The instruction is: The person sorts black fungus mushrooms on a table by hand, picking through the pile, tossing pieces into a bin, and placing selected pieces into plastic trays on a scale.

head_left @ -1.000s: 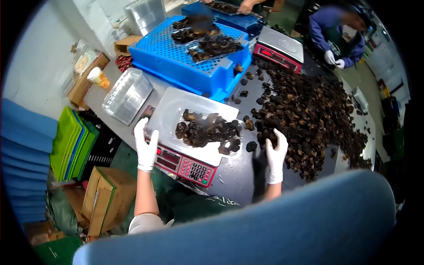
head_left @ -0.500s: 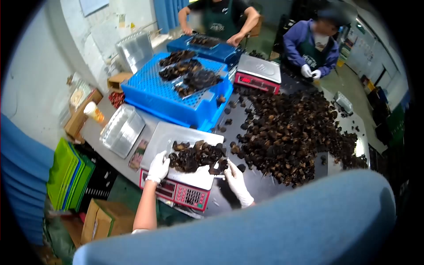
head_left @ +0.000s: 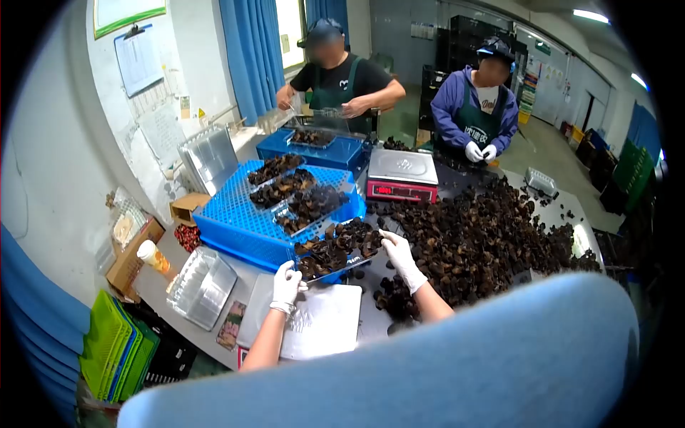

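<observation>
We see the left hand (head_left: 287, 285) and right hand (head_left: 401, 258), fingers closed on opposite ends of a clear tray (head_left: 357, 263) of dark mushrooms (head_left: 327, 259). It has just come up off the scale (head_left: 332, 314) towards the blue crate (head_left: 239, 239), so the hands alone seem to bear it; we cannot tell whether it touches the crate. More mushrooms (head_left: 278, 191) lie on top, and a heap (head_left: 478, 239) spreads across the counter (head_left: 158, 294).
</observation>
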`<state>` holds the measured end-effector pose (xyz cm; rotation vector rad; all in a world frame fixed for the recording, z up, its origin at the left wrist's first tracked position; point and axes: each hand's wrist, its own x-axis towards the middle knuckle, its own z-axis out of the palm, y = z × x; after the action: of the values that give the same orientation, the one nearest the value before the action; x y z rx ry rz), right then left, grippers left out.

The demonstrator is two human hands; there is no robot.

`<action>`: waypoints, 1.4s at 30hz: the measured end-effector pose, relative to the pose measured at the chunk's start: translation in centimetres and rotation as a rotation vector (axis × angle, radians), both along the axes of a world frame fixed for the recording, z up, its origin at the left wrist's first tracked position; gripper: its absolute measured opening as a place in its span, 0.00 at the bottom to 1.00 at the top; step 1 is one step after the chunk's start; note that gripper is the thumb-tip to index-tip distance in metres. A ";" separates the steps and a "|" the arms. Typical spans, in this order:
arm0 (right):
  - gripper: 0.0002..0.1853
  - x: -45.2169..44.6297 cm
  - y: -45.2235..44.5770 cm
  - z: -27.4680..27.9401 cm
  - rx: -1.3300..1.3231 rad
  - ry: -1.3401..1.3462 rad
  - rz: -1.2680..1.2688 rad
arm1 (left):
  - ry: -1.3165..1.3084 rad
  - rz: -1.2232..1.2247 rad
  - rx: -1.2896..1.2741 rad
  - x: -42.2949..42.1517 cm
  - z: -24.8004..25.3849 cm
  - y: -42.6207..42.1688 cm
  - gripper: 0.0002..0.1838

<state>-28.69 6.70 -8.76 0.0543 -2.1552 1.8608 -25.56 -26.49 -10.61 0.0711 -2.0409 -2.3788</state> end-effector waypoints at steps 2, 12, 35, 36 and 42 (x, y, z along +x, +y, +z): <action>0.19 -2.9 0.4 -0.5 0.043 0.010 -0.022 | -0.019 0.029 0.034 -1.2 0.1 0.7 0.26; 0.14 -11.3 -1.1 -3.0 -0.086 -0.026 -0.009 | -0.104 0.058 0.141 -3.4 1.5 0.4 0.29; 0.26 -9.7 -6.7 1.4 -0.458 -0.265 0.184 | -0.040 0.212 0.229 -7.9 1.1 -4.7 0.27; 0.30 -9.7 -6.6 1.4 -0.441 -0.280 0.206 | -0.054 0.209 0.208 -7.8 1.3 -4.9 0.27; 0.28 -5.5 -4.5 0.0 -0.405 -0.253 0.227 | 0.429 0.392 -0.633 -5.7 -0.4 -12.3 0.21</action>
<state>-34.15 2.23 -8.76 -0.0249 -1.9405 2.5233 -31.21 -38.75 -11.04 -0.0385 -2.1870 -1.3188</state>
